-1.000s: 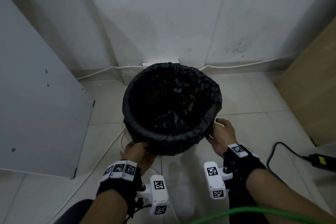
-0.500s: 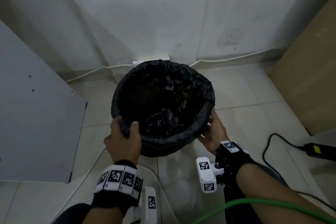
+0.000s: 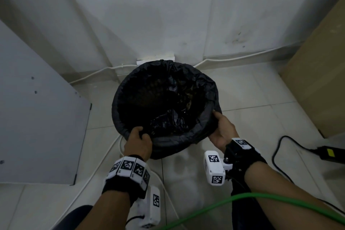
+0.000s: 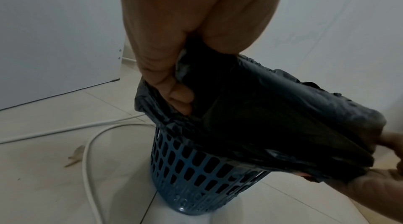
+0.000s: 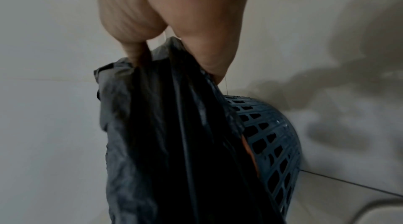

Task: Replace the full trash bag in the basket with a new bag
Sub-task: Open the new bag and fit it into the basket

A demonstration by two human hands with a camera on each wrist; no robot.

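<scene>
Gripping bag (image 3: 168, 114) rim | blk, crinkled | blue mesh basket (image 4: 196, 176)

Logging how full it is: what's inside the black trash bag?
Inside the black trash bag, only crumpled dark plastic and a few brownish scraps show near the bottom. Its folds and the dim light hide anything deeper.

The light was dim and flat, greyish, with no glare. In the head view the wall (image 3: 168, 15) was the brightest area, while the inside of the black trash bag (image 3: 149, 102) was lost in near-black with little detail. Straight edges bowed toward the frame borders. In the right wrist view soft, broad shadows fell across the wall at the right, and the right hand (image 5: 174, 12) was close and out of focus. The left hand (image 4: 196, 21) likewise was soft and blurred.
</scene>
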